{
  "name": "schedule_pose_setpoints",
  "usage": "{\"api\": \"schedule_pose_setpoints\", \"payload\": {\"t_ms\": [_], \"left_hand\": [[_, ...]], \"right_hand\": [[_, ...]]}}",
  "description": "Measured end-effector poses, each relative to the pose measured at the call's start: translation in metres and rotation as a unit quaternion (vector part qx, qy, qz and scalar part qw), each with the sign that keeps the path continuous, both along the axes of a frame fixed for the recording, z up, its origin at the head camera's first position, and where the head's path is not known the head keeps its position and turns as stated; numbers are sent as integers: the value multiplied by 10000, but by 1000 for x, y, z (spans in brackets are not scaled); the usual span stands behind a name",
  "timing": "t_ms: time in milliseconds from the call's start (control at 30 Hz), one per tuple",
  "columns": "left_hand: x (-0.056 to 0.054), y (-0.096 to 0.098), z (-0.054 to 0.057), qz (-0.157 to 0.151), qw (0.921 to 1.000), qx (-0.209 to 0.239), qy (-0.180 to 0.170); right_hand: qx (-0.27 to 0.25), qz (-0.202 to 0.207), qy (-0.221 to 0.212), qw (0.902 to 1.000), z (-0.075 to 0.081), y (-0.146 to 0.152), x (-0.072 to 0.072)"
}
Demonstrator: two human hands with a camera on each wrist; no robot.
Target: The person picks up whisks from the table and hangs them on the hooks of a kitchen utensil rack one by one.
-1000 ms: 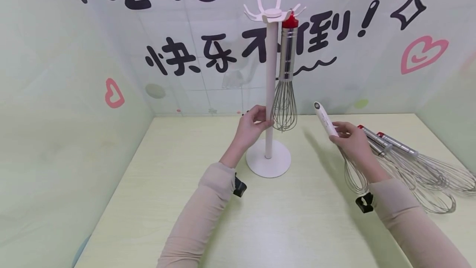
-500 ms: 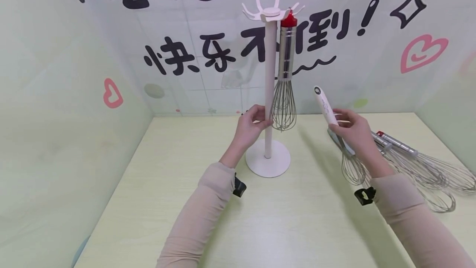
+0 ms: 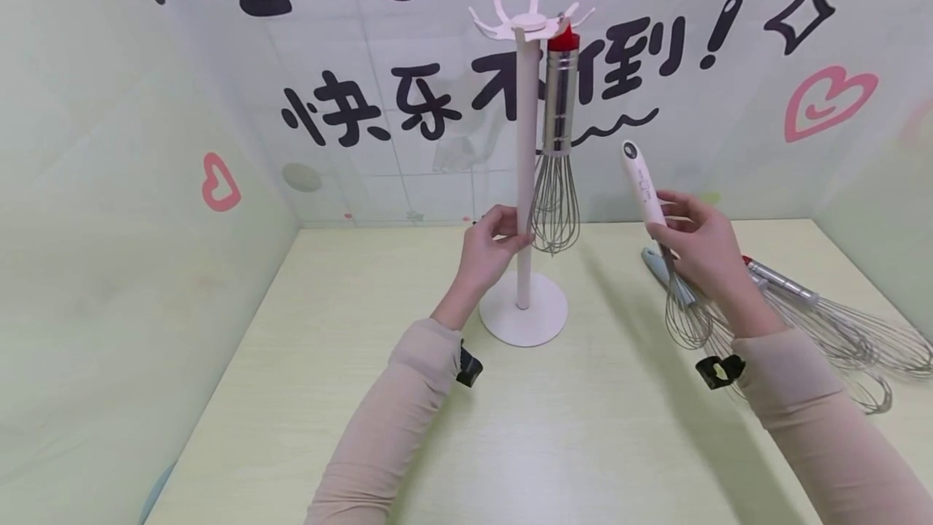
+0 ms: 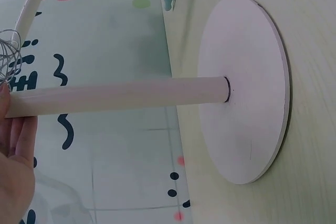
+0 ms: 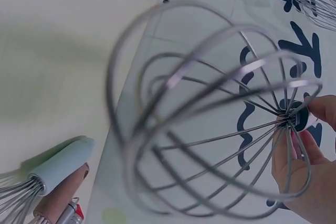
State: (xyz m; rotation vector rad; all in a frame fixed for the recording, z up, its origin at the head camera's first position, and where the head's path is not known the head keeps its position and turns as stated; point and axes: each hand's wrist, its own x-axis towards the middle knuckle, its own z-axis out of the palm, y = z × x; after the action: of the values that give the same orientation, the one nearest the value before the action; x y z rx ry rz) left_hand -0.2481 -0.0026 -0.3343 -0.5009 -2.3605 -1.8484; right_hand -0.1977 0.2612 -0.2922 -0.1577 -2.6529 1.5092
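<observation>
My left hand (image 3: 488, 249) holds the white post (image 3: 525, 104) of a hook stand, thumb and fingers around it below mid-height. Its round base (image 4: 247, 129) rests on the table. From one top hook hangs a steel-handled whisk (image 3: 560, 104) with a red end, its wires beside my left fingers. My right hand (image 3: 703, 245) grips a white-handled whisk (image 3: 645, 185) at the lower handle, handle end up and tilted left, wires pointing down. In the right wrist view the wire loops (image 5: 173, 66) fill the middle, partly covering the fingers.
Right of the stand lies a pile of whisks. A light blue handle (image 5: 63, 166), a brown handle (image 5: 65, 195) and a red-tipped steel handle (image 3: 783, 280) show there. My right forearm (image 3: 816, 403) hides part of it. A printed wall sheet (image 3: 423, 177) backs the table.
My right hand has raised the white-handled whisk up off the pile area, uncovering the light blue handle beneath. The left hand stays on the post; the stand's top leans slightly further left.
</observation>
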Motion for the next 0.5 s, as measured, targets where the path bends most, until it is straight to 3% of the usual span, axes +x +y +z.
{"api": "schedule_pose_setpoints", "payload": {"t_ms": [500], "left_hand": [[2, 2, -4, 196, 9993, 308, 110]], "right_hand": [[-354, 76, 402, 9985, 26, -4, 4]]}}
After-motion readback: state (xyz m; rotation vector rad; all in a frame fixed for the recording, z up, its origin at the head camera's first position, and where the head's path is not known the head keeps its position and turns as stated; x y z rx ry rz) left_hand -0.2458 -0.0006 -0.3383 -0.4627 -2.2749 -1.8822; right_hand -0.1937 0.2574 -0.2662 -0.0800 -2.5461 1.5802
